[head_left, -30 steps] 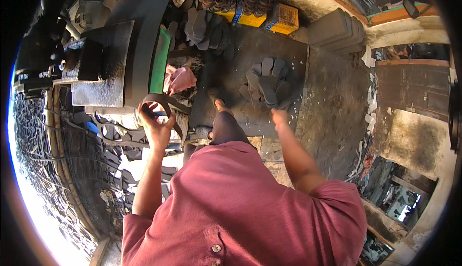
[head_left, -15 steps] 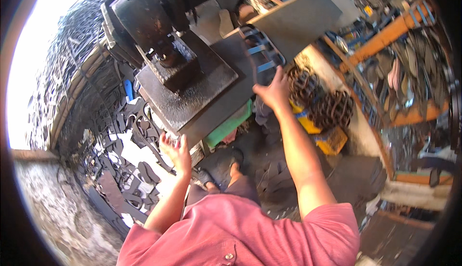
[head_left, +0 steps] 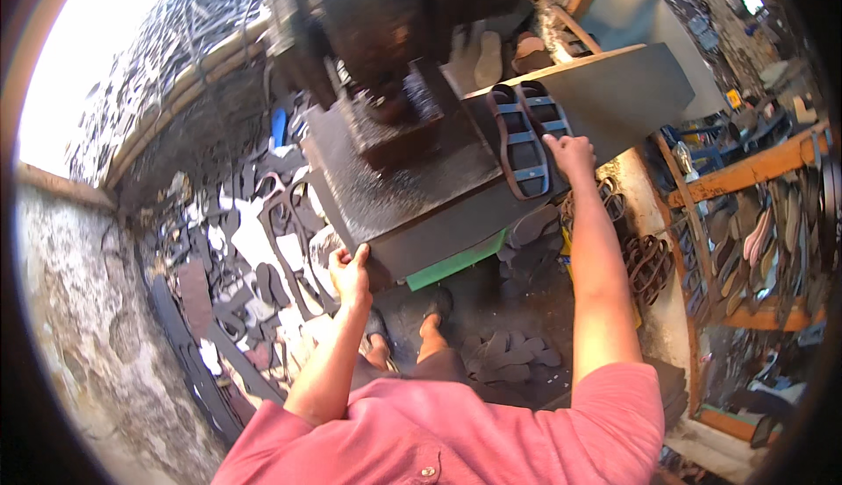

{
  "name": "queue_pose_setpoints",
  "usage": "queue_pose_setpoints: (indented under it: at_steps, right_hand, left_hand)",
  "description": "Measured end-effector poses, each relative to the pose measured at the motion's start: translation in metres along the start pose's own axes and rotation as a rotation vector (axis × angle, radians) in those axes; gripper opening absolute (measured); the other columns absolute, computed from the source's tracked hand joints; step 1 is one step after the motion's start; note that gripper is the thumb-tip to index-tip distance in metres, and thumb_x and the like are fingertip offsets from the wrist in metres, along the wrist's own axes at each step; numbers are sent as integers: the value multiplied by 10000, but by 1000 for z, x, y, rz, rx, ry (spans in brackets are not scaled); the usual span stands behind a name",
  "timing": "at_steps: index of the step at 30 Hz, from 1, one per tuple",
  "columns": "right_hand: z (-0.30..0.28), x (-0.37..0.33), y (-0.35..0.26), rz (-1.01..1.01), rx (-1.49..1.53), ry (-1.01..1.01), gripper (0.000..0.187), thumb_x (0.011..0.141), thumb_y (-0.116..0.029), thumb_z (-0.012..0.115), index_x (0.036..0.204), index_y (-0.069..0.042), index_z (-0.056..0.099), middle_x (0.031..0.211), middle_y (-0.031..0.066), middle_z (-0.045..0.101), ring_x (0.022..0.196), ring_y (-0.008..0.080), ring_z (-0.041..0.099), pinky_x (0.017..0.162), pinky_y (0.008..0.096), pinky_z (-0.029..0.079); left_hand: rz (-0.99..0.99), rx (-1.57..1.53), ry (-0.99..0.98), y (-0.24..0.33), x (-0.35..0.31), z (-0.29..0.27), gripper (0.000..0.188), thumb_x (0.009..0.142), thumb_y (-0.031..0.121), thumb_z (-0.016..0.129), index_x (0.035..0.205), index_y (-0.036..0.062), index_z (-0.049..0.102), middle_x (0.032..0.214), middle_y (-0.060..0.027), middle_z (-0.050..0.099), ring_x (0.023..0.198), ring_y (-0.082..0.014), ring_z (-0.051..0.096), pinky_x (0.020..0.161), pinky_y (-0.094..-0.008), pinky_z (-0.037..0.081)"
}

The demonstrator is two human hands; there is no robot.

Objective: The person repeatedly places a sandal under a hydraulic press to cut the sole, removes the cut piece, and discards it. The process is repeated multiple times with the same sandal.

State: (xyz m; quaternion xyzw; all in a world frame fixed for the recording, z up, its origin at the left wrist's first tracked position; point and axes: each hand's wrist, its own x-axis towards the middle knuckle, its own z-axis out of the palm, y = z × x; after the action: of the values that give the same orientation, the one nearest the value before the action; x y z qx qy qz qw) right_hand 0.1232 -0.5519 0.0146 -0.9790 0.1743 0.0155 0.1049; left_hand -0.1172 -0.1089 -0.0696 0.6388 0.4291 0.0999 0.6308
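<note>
A dark sheet lies on the press bed, under a heavy metal plate. At the sheet's near left corner, my left hand pinches the edge between thumb and fingers. Two sole-shaped cutting dies with blue crossbars sit side by side on the sheet, right of the press. The left die lies nearer. My right hand has its fingers closed on the near side of the right die, whose near end is partly hidden by the hand.
The press head stands over the plate. Behind the dies, a long dark board extends right. Scraps cover the floor at left; cut soles lie near my feet. Brown ring-like pieces hang below my right forearm. Shelves stand at right.
My right hand, earlier spread beside the dies, has closed on one, and the two now show apart. My left hand has closed on the sheet's corner. The whole view has shifted.
</note>
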Motion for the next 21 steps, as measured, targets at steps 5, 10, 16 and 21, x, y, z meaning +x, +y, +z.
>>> queue_pose_setpoints:
  at_steps: [5,10,16,21]
  right_hand:
    - [-37,-132,-22,-320,447,109,410,937,-345,727,1192,-24,715,1279,178,662,1227,311,611,1017,435,480]
    - [-38,-353,-155,-517,867,-46,334,874,-303,761,1092,-61,691,1152,135,648,1141,312,621,1046,446,466]
    - [85,-406,-265,-552,553,0,390,863,-325,813,1053,-15,673,1376,347,570,1237,480,572,1045,516,492]
    - [128,-396,-265,-588,294,216,418,845,-318,814,1082,-26,631,1404,312,552,1211,440,580,1009,496,517]
  left_hand:
    - [-151,38,-210,15,-6,-61,507,887,306,853,1242,59,589,1043,-45,616,944,-147,576,802,-297,498]
    - [-221,-323,-373,24,73,-74,336,1037,175,655,1324,6,611,1161,-87,701,1020,-185,689,868,-369,608]
    - [-246,-443,-615,3,106,-84,318,1011,116,677,1279,-53,650,1193,-131,719,1052,-219,711,905,-361,596]
    - [-271,-449,-588,32,85,-84,393,994,103,699,1329,-86,617,1198,-149,720,1040,-238,719,927,-375,605]
